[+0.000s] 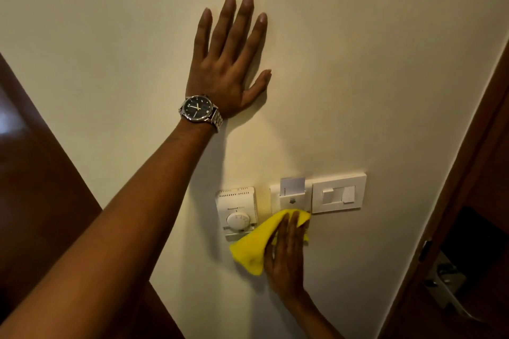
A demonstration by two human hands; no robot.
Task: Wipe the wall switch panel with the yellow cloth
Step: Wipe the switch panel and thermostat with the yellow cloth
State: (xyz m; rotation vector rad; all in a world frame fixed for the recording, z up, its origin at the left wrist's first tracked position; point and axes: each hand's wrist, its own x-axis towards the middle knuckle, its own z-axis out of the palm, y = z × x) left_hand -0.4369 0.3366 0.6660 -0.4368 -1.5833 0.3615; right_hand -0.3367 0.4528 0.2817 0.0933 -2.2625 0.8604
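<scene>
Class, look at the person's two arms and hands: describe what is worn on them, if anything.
Both forearms are bare, with no sleeves or gloves in view. The left hand has a silver metal-link wristwatch with a round dark dial at its wrist. The right hand wears nothing visible.

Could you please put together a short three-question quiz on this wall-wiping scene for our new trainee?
1. True or false: the left hand lies flat with spread fingers on the cream painted wall, above the fittings.
2. Which fitting does the yellow microfibre cloth touch at its upper edge? A) the white key-card holder with a card in its slot B) the white rocker switch plate C) the dark wooden door
3. Fill in: the white thermostat with a round dial sits to the ____ of the card holder.

Key: 1 true; 2 A; 3 left. The right hand presses the cloth to the wall.
</scene>
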